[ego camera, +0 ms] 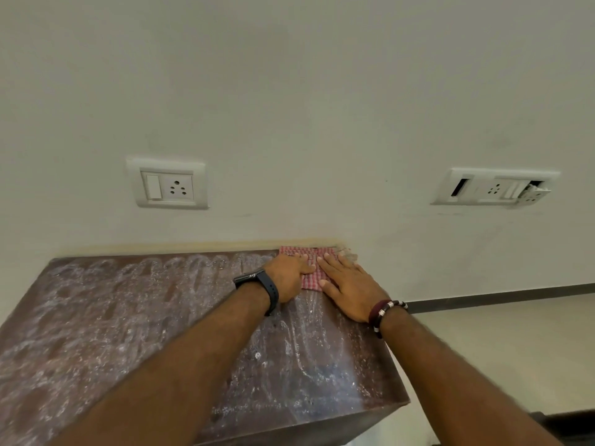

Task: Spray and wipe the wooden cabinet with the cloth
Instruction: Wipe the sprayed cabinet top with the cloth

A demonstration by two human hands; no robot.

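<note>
The dark brown wooden cabinet [122,333] fills the lower left, its top streaked with whitish wet smears. A red-and-white checked cloth [310,274] lies flat at the top's far right corner, against the wall. My left hand [288,278], with a dark watch on the wrist, presses flat on the cloth's left part. My right hand [349,286], with a beaded bracelet, lies flat on the cloth's right part, fingers straight and pointing at the wall. No spray bottle is in view.
A pale wall rises right behind the cabinet. It carries a white switch-and-socket plate [167,183] at the left and a damaged socket plate [497,188] at the right. Beyond the cabinet's right edge lies light floor [502,349] with a dark skirting strip.
</note>
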